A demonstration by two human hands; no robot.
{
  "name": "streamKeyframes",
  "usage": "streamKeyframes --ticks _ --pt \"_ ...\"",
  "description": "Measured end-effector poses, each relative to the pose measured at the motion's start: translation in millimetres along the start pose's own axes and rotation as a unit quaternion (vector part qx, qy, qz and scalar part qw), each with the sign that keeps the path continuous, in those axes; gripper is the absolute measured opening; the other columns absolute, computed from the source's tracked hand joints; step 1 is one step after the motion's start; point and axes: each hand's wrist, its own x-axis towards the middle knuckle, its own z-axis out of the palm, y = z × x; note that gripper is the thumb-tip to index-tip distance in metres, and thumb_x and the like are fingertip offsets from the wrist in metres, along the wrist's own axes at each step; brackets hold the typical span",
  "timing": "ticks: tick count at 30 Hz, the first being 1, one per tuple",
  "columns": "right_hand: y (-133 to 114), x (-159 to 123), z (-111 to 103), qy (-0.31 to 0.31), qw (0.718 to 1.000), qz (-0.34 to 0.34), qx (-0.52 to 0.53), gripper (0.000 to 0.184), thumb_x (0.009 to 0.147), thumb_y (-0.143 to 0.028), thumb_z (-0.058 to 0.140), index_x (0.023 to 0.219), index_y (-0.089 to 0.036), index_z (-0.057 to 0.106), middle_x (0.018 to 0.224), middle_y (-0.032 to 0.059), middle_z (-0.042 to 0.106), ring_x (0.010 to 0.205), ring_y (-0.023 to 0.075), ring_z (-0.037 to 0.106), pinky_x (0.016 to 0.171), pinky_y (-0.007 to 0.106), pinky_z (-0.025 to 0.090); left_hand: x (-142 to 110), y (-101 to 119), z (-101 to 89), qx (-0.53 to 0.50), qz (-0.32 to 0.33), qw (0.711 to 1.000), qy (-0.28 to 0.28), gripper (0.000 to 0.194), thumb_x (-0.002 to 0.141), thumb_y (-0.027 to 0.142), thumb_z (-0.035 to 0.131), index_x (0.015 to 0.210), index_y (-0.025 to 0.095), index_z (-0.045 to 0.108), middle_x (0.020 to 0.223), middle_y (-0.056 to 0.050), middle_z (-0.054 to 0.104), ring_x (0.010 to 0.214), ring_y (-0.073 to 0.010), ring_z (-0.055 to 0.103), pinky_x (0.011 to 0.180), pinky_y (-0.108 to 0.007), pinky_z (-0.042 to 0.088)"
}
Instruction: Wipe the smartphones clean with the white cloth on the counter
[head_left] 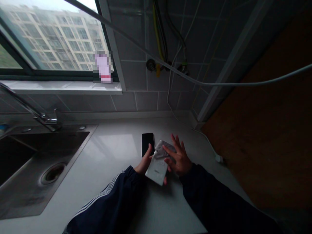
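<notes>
"What is seen nearest?"

"Two dark sleeves [109, 198] are reaching forward, white stripes being shown on the left one. A white packet [155, 170] is held over the white table [109, 198] by the left hand [143, 164]. Its thumb is laid on the packet, and its fingers [165, 180] are curled beneath, clamped on it."

"And the right hand [179, 159]?"

"Its fingers [175, 142] are spread apart, and crumpled grey wrapping [163, 149] on the packet's far end is touched by them."

"What is placed just beyond?"

"A black smartphone [148, 143] is laid flat, partly hidden by the left hand. A white cable [207, 139] is run along the table to a plug [218, 158]."

"And farther off?"

"A steel sink [36, 169] and faucet [46, 118] are set to the left, a brown wooden panel [255, 113] to the right. Behind are a tiled wall [146, 100] and a window [56, 39], with a blurred object [103, 66] on its sill and an apartment block [56, 39] outside."
</notes>
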Motion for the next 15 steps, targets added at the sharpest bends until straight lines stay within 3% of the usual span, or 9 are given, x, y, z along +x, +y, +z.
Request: streamKeyframes --ticks 3,5,11,15 --pt "0.0 -2.2 6.2 -0.025 0.999 -0.043 0.009 0.065 0.106 -0.059 0.033 0.154 -0.018 0.046 0.168 0.0160 0.027 0.158 0.0360 0.019 0.120 0.072 0.016 1.3 -0.2 -0.8 0.000 0.022 0.997 0.074 0.106 0.087 0.086 0.025 0.141 0.001 0.057 0.107 -0.027 0.075 0.084 -0.0378 0.076 0.087 -0.049 0.055" --pt "-2.0 -3.8 8.9 -0.033 0.997 -0.065 0.021 0.067 0.106 -0.058 0.028 0.158 -0.016 0.039 0.164 0.0169 0.035 0.156 0.0333 0.025 0.122 0.070 0.015 2.0 -1.1 2.0 -0.014 0.035 0.993 0.112 0.098 0.092 0.081 0.027 0.143 0.002 0.056 0.111 -0.025 0.075 0.098 -0.0361 0.075 0.095 -0.046 0.053" --pt "-7.6 -6.1 8.6 -0.082 0.981 -0.149 0.097 0.076 0.103 -0.065 0.036 0.161 -0.016 0.033 0.165 0.0147 0.036 0.156 0.0320 0.027 0.127 0.058 0.019 8.2 -6.5 11.0 -0.048 0.106 0.982 0.147 0.080 0.098 0.070 0.035 0.147 0.010 0.056 0.124 -0.018 0.073 0.124 -0.0307 0.066 0.111 -0.039 0.043" --pt "-0.6 -2.8 7.0 -0.067 0.989 -0.099 0.084 0.071 0.105 -0.061 0.033 0.162 -0.019 0.031 0.165 0.0131 0.035 0.156 0.0308 0.028 0.127 0.059 0.020 13.3 -9.5 4.2 -0.043 0.128 0.978 0.162 0.071 0.102 0.061 0.034 0.149 0.011 0.053 0.129 -0.017 0.071 0.128 -0.0286 0.063 0.113 -0.040 0.042"
